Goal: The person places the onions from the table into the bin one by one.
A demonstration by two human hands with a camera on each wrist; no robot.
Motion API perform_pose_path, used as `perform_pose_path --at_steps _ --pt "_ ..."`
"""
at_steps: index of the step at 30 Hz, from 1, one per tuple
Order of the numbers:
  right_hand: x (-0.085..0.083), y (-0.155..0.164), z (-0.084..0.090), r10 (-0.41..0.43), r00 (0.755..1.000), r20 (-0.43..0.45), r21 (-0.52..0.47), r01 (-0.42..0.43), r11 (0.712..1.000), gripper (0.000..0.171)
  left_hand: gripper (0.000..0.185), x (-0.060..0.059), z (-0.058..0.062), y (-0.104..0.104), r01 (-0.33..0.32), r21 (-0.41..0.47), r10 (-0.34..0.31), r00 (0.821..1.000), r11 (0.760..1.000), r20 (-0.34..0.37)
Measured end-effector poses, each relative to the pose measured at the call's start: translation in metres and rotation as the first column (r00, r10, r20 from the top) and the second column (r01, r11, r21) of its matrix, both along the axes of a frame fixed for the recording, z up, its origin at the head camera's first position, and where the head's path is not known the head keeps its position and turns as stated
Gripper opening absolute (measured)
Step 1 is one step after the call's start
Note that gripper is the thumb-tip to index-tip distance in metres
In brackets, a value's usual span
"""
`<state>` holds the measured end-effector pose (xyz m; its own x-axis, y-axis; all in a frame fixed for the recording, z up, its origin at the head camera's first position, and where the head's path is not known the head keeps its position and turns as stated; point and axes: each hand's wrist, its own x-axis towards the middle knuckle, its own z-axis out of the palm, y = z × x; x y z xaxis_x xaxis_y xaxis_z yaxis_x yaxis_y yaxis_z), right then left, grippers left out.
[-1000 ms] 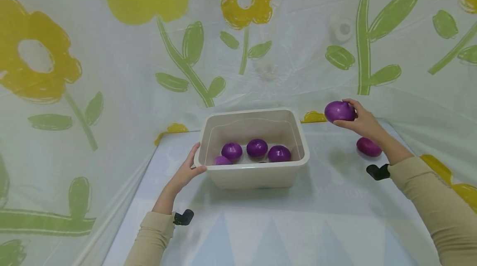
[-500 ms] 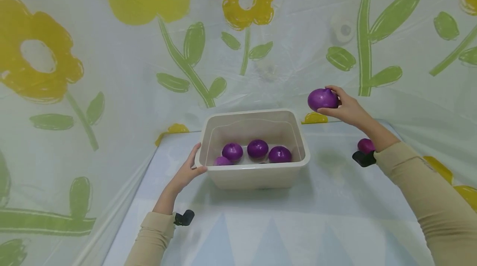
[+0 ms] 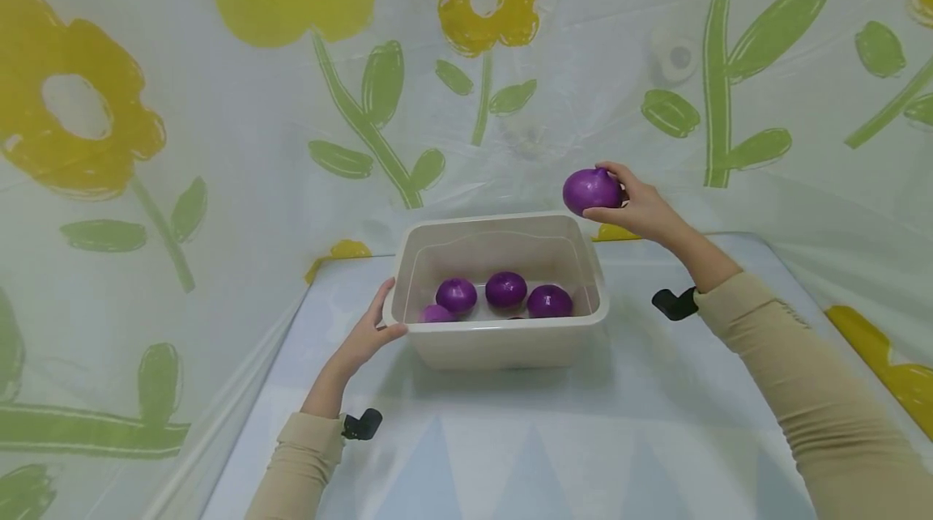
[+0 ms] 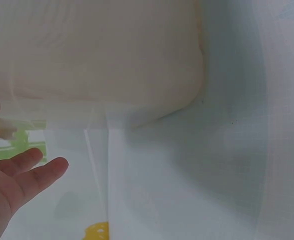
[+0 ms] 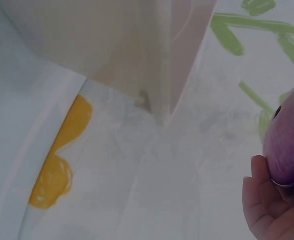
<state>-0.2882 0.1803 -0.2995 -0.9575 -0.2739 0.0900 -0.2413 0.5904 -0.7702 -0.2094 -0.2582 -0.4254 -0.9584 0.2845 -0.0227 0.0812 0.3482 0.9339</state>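
Observation:
My right hand (image 3: 641,208) grips a purple onion (image 3: 592,192) between thumb and fingers, up above the back right corner of a cream plastic bin (image 3: 503,348). The right wrist view catches part of that onion (image 5: 289,137) at its right edge. Inside the bin lie several purple onions (image 3: 506,290), one partly hidden by the front wall. At the bin's left front corner, my left hand (image 3: 362,339) touches the rim with thumb and fingertips. In the left wrist view, its fingers (image 4: 41,177) look straight and spread beside the bin wall.
The bin stands on a pale table (image 3: 466,431) with blue triangles. A white curtain (image 3: 568,99) printed with yellow flowers hangs behind and at the sides. Each wrist carries a small black camera mount (image 3: 674,304).
My right hand has carried the onion leftward and slightly up, toward the bin. Its forearm now covers the spot where another onion lay on the table. My left hand keeps its place.

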Motion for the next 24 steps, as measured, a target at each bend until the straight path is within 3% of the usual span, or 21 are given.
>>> perform_pose_path --at_steps 9,24 --pt "-0.004 -0.028 0.000 0.076 0.997 -0.025 -0.045 -0.077 0.996 0.078 0.090 0.014 0.024 0.011 0.004 -0.022 -0.004 1.000 1.000 0.013" --pt "-0.003 -0.070 -0.008 0.132 0.991 -0.029 -0.053 -0.133 0.990 0.078 0.088 0.014 0.024 0.011 -0.003 -0.018 0.003 1.000 1.000 0.015"
